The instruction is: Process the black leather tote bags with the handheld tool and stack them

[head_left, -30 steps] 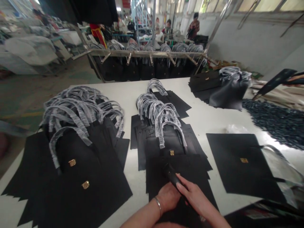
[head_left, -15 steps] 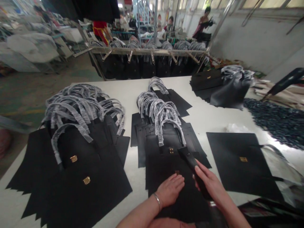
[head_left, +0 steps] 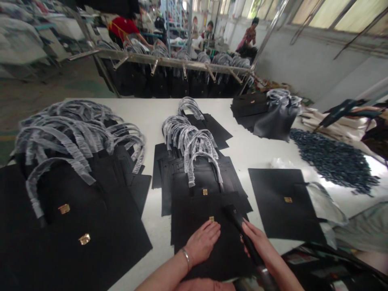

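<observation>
A broad white tabletop (head_left: 251, 149) fills the middle of the view, its near edge mostly hidden by the work and the wearer's arms. Beyond it stands a grey metal rack (head_left: 169, 62) with short pegs, hung with dark bags; their lower parts are lost behind the table, and a person in a red top (head_left: 124, 26), partly cut off, bends behind it. On the table's left, a large fanned stack of flat black bags (head_left: 100, 202) runs out of the frame. In the centre lies a narrower stack of flat black bags (head_left: 178, 198), its arched handles (head_left: 190, 135) enclosed in crinkled clear plastic sleeves. The topmost black, smooth, leather-like panel (head_left: 228, 250) lies at this stack's near end, directly before the wearer, its lower edge covered by arms and clothing. To the right lies a single squarish black panel (head_left: 273, 210), and beyond it a loose heap of small dark strips (head_left: 336, 161), too fine to tell apart. A dark, glossy bundle (head_left: 327, 266) at the lower right is cut off, its contents unclear. The left hand (head_left: 203, 244) rests flat on the topmost panel, holding nothing, fingertips beside a small square gold metal clasp (head_left: 211, 218). The right hand (head_left: 257, 238) is wrapped firmly around a long black hand tool (head_left: 238, 222); the tool's tip blends into the black beneath, so contact cannot be told.
</observation>
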`<move>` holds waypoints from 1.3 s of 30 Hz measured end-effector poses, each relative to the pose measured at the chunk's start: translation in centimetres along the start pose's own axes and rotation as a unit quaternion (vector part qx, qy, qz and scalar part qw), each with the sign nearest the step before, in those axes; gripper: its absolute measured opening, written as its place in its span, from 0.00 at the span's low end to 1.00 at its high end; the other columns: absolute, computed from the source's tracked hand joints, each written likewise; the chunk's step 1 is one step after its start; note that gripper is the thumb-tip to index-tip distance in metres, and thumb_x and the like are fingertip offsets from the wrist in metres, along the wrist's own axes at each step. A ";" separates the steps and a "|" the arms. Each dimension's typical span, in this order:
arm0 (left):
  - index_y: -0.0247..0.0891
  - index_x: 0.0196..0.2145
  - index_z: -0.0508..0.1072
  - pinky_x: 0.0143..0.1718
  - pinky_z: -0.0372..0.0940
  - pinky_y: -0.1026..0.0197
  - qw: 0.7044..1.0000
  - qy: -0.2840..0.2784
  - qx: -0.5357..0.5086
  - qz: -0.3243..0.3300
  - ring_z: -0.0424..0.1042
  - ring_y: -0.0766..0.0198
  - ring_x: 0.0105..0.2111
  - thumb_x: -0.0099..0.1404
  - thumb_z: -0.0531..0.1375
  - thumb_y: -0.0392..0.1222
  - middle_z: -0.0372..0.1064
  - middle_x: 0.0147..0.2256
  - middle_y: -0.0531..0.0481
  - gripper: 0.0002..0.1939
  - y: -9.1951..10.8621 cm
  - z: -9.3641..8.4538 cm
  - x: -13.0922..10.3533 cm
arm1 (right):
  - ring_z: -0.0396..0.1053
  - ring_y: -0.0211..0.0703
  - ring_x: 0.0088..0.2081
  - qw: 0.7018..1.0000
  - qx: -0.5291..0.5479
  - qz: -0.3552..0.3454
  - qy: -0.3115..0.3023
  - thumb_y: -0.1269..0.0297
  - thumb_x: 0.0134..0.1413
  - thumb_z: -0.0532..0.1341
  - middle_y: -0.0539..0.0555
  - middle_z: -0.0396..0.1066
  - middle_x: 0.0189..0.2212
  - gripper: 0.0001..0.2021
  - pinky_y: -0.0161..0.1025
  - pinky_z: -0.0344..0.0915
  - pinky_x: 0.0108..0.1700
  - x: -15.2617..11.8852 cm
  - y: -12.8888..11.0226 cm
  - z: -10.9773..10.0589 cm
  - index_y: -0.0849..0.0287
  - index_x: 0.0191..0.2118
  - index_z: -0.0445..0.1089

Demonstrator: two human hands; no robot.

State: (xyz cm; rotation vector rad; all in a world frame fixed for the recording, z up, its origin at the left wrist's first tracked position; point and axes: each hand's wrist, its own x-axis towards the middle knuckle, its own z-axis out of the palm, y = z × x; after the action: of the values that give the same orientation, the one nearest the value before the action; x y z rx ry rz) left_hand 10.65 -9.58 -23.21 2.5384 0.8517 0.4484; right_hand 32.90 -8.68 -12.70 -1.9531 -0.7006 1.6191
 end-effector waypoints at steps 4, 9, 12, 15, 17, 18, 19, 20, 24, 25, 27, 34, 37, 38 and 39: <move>0.32 0.61 0.59 0.66 0.41 0.54 1.000 -0.002 -0.003 -0.001 0.51 0.60 0.63 0.70 0.49 0.37 0.56 0.62 0.44 0.22 0.0 0.1 0.0 | 0.64 0.37 0.13 1.000 0.006 -0.009 -0.003 0.47 0.52 0.61 0.45 0.67 0.16 0.36 0.32 0.58 0.14 0.7 -1.0 0.4 0.62 0.63 0.56; 0.32 0.61 0.59 0.66 0.41 0.53 1.000 0.009 -0.009 0.001 0.51 0.60 0.63 0.71 0.48 0.37 0.56 0.62 0.44 0.23 -0.1 0.3 -0.2 | 0.65 0.35 0.17 0.997 0.040 -0.065 0.019 0.47 0.55 0.59 0.45 0.68 0.20 0.34 0.32 0.62 0.19 1.4 -2.6 0.5 0.57 0.63 0.55; 0.32 0.61 0.59 0.66 0.41 0.54 1.000 0.011 -0.014 -0.003 0.51 0.60 0.63 0.70 0.48 0.37 0.56 0.62 0.44 0.22 -0.1 0.3 -0.3 | 0.66 0.36 0.17 0.998 0.026 -0.054 0.025 0.46 0.52 0.61 0.45 0.68 0.20 0.36 0.32 0.62 0.19 0.4 -1.6 -0.6 0.57 0.63 0.55; 0.32 0.61 0.59 0.66 0.41 0.54 1.000 0.007 -0.019 -0.002 0.51 0.60 0.63 0.69 0.50 0.37 0.56 0.62 0.43 0.23 -0.1 0.3 -0.2 | 0.65 0.38 0.15 0.999 -0.023 -0.011 0.019 0.45 0.50 0.62 0.45 0.67 0.17 0.38 0.33 0.60 0.17 -0.3 -0.7 -1.1 0.59 0.63 0.56; 0.31 0.61 0.59 0.66 0.40 0.53 1.000 0.007 -0.019 0.001 0.51 0.60 0.63 0.70 0.49 0.37 0.56 0.62 0.42 0.23 -0.1 0.3 -0.2 | 0.64 0.37 0.15 0.999 -0.045 -0.006 0.012 0.46 0.51 0.61 0.45 0.66 0.17 0.37 0.33 0.59 0.16 0.1 -1.1 -0.5 0.60 0.63 0.56; 0.31 0.60 0.59 0.66 0.40 0.53 1.000 0.008 -0.018 0.000 0.51 0.60 0.63 0.70 0.49 0.37 0.56 0.62 0.42 0.22 -0.1 0.3 -0.1 | 0.64 0.37 0.15 0.999 -0.051 -0.016 0.010 0.46 0.52 0.60 0.45 0.66 0.17 0.37 0.33 0.58 0.16 0.4 -1.7 0.0 0.61 0.63 0.56; 0.31 0.60 0.59 0.66 0.40 0.53 1.000 0.008 -0.017 -0.001 0.51 0.59 0.63 0.70 0.48 0.37 0.56 0.62 0.42 0.22 -0.1 0.3 -0.1 | 0.64 0.37 0.15 0.998 -0.056 -0.032 0.007 0.46 0.52 0.59 0.45 0.66 0.17 0.36 0.33 0.59 0.17 0.8 -2.5 0.7 0.61 0.63 0.57; 0.31 0.60 0.59 0.66 0.39 0.53 1.000 0.007 -0.015 -0.001 0.51 0.59 0.63 0.70 0.48 0.37 0.56 0.62 0.42 0.22 -0.1 0.2 -0.1 | 0.64 0.37 0.15 0.997 -0.060 -0.052 0.006 0.46 0.52 0.59 0.45 0.66 0.18 0.36 0.34 0.59 0.17 1.1 -3.3 1.3 0.61 0.63 0.58; 0.30 0.60 0.60 0.66 0.38 0.54 1.000 0.005 -0.002 0.005 0.52 0.59 0.63 0.71 0.46 0.38 0.57 0.61 0.43 0.21 0.1 -0.5 0.0 | 0.65 0.37 0.18 0.989 -0.077 -0.122 0.006 0.45 0.53 0.58 0.45 0.67 0.21 0.35 0.34 0.62 0.21 1.1 -6.6 3.7 0.56 0.64 0.56; 0.29 0.59 0.60 0.66 0.38 0.54 1.000 0.005 0.001 0.009 0.52 0.59 0.63 0.71 0.46 0.38 0.58 0.61 0.42 0.21 0.2 -0.7 0.0 | 0.66 0.38 0.19 0.987 -0.096 -0.131 -0.009 0.45 0.54 0.58 0.45 0.68 0.21 0.35 0.35 0.62 0.21 0.6 -7.0 4.2 0.55 0.65 0.55; 0.29 0.59 0.61 0.66 0.39 0.54 1.000 0.001 0.006 0.010 0.51 0.59 0.63 0.71 0.47 0.38 0.59 0.60 0.42 0.21 0.3 -0.9 0.2 | 0.67 0.40 0.19 0.976 -0.154 -0.143 -0.063 0.45 0.54 0.57 0.47 0.71 0.22 0.34 0.36 0.63 0.22 -0.5 -7.3 5.6 0.56 0.64 0.57; 0.35 0.54 0.67 0.61 0.51 0.53 0.999 -0.030 -0.015 -0.022 0.59 0.55 0.59 0.69 0.51 0.40 0.67 0.54 0.45 0.18 0.1 1.2 -0.5 | 0.69 0.53 0.54 0.878 -0.394 -0.235 -0.137 0.54 0.58 0.56 0.58 0.74 0.51 0.24 0.45 0.63 0.54 -1.4 -6.3 14.1 0.55 0.58 0.68; 0.38 0.56 0.65 0.61 0.53 0.52 0.998 -0.021 -0.021 -0.048 0.58 0.55 0.59 0.68 0.52 0.41 0.65 0.56 0.45 0.19 0.0 1.8 -0.7 | 0.70 0.57 0.52 0.864 -0.435 -0.224 -0.123 0.56 0.60 0.54 0.64 0.76 0.48 0.25 0.48 0.63 0.53 -0.4 -6.8 17.5 0.61 0.59 0.66; 0.39 0.57 0.64 0.61 0.52 0.52 0.998 -0.019 -0.020 -0.051 0.57 0.55 0.60 0.68 0.53 0.42 0.64 0.57 0.46 0.20 0.0 1.8 -0.7 | 0.71 0.59 0.51 0.862 -0.436 -0.226 -0.121 0.56 0.60 0.54 0.67 0.76 0.47 0.26 0.49 0.63 0.53 -0.2 -7.0 18.4 0.64 0.60 0.65; 0.40 0.57 0.63 0.61 0.52 0.51 0.998 -0.019 -0.018 -0.049 0.57 0.55 0.60 0.68 0.53 0.41 0.63 0.57 0.46 0.20 0.0 1.8 -0.5 | 0.72 0.60 0.50 0.861 -0.437 -0.230 -0.119 0.56 0.61 0.53 0.69 0.76 0.45 0.26 0.50 0.64 0.52 0.0 -7.3 19.1 0.67 0.60 0.64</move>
State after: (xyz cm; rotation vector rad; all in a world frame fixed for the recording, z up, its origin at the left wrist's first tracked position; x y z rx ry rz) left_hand 11.01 -10.40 -24.85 2.4529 0.9403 0.3810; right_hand 13.62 -2.22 -10.90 -1.8703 -2.1154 1.3354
